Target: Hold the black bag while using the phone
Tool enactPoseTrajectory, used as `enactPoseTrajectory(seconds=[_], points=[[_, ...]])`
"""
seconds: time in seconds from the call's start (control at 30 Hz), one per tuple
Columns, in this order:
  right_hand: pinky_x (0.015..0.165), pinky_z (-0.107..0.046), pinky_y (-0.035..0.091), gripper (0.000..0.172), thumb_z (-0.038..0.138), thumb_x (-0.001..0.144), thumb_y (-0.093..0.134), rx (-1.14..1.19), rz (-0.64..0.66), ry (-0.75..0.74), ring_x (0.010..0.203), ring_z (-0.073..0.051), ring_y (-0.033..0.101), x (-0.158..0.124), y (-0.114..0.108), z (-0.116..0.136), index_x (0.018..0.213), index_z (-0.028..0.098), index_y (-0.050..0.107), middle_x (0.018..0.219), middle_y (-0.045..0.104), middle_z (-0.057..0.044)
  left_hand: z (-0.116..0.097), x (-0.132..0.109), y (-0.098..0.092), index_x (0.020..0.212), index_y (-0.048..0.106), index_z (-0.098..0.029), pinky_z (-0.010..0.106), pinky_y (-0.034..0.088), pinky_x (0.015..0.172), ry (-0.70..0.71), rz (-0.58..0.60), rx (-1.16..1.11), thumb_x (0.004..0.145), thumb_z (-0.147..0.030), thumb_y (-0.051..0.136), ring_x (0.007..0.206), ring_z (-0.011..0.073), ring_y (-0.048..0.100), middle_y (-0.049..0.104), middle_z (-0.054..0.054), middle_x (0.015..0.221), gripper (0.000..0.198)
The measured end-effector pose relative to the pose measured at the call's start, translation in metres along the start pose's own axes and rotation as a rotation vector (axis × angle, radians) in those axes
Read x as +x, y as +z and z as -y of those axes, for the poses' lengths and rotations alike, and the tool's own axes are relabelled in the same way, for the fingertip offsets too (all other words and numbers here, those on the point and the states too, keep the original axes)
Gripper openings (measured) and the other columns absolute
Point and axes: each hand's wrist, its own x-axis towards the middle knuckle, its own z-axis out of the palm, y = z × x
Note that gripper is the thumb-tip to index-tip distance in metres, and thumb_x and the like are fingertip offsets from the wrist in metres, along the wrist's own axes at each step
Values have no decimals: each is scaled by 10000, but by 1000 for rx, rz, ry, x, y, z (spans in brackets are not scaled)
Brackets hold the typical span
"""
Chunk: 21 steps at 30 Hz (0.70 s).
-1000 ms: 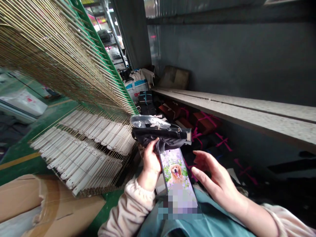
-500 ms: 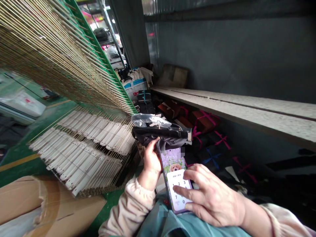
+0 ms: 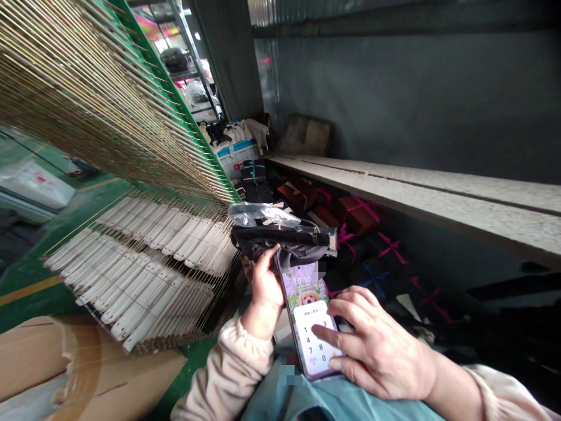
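At the far left, an open cardboard box [image 3: 127, 374] stands on the green floor [image 3: 160, 400]. Above and beyond it, a rack of slanting metal rods [image 3: 109, 99] leans along a green frame [image 3: 188, 111], with two rows of long white strips [image 3: 135, 280] at its foot.

Next comes the left hand [image 3: 266, 289], emerging from a pale, gathered sleeve [image 3: 245, 359]. Its grip is closed on the near side of a black bag [image 3: 254, 242], the thumb laid up over the dark fabric; the other fingers are mostly hidden, so whether they also support the phone cannot be told. Clear plastic [image 3: 249, 213] wraps a part along the bag's top.

The phone [image 3: 309, 359] lies just right of that hand, between both hands, its upper end against the bag and its lower end over a teal apron [image 3: 276, 403]. A number pad is lit on its screen.

From the right, the right hand [image 3: 377, 345] reaches over the screen, its grip spread and holding nothing: index finger extended over the keys, thumb by the phone's lower right edge. Whether the fingertip touches the glass is unclear. Farther right lie dark bundles [image 3: 390, 248] tied with pink, below a speckled ledge [image 3: 429, 181].
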Motion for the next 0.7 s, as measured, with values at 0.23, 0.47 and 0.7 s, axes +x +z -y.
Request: enactPoseTrajectory(seconds=[0.23,0.47,0.7], points=[[945,-538,273,375,352,917,505,2,-38,-53,1012,-290,433,2,2,1,1244,167,503,1131,439,-131,1,-1,4,808,679,-146,286,462,861,-2,-5,10,596,-294,757,927,192,605,657,45,876,270],[940,-539,281,406,383,905,531,38,15,-53,995,-283,431,12,3,0,1246,167,490,1128,437,-131,-2,-5,8,806,669,-132,281,456,859,22,-25,51,619,-302,735,919,189,604,653,56,861,261],[941,-551,271,366,337,912,519,1,3,-21,1002,-289,440,3,-2,-1,1233,162,501,1123,440,-135,-4,-3,8,834,677,-131,277,457,863,7,-28,37,622,-298,726,919,191,608,655,53,891,274]])
